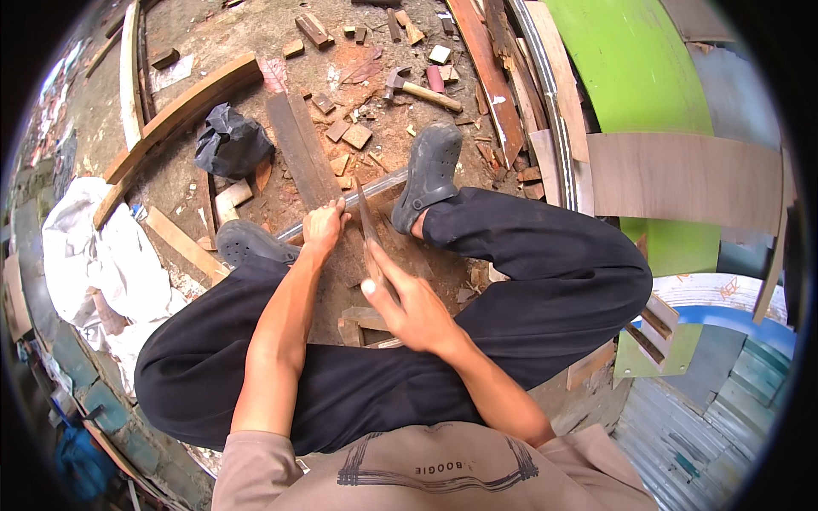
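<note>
My left hand (324, 226) presses down on a brown wooden plank (303, 152), its fingers closed over the near part. The plank lies lengthwise between my feet, across a metal-edged bar (382, 186). My right hand (416, 313) is closed around the grip of a thin-bladed tool that looks like a handsaw (366, 213). Its blade shows almost edge-on, pointing away from me, just right of my left hand. Whether the blade touches the wood I cannot tell. A small wooden frame piece (362, 320) sits below, between my legs.
Beyond my right shoe (430, 170) lies a claw hammer (423, 92) among several wood offcuts (357, 136). A black plastic bag (232, 143) and a curved timber (187, 111) are at left, near white cloth (102, 247). Long boards and a green panel (643, 68) line the right.
</note>
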`<state>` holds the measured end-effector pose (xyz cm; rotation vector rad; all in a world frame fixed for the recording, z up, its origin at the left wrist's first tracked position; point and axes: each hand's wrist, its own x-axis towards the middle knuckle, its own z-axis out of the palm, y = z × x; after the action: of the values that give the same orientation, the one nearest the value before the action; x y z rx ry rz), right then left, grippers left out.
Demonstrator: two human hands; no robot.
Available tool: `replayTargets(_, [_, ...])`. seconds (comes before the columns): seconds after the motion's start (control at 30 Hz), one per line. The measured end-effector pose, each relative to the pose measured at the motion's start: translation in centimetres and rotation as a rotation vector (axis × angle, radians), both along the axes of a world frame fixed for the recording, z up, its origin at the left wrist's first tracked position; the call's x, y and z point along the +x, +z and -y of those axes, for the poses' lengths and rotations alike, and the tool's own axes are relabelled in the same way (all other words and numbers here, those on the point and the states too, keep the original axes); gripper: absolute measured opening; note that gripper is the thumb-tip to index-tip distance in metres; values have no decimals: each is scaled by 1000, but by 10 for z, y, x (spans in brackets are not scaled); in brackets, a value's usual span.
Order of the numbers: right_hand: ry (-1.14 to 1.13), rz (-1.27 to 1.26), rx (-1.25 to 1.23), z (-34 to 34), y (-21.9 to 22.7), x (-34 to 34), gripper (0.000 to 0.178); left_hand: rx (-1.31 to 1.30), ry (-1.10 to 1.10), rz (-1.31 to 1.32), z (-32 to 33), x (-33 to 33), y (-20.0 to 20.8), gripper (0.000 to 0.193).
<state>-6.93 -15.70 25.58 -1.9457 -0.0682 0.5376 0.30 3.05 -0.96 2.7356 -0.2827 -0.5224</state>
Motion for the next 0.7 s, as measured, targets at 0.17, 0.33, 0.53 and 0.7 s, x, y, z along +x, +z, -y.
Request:
replayTargets(0.17, [-12,-178,-3,10,11,-3,69,-4,-34,-30,3,9,11,34])
replayTargets(0.33, [-45,-212,-68,-9,-32,27,68,-3,-26,-51,1,3,10,35])
replayTargets(0.53, [-83,23,56,17,25,-22,73,46,-51,-110,4,15,15,40])
replayTargets(0.7, [-82,-157,-93,-10,-35,25,72,-7,-30,-71,0,12,7,40])
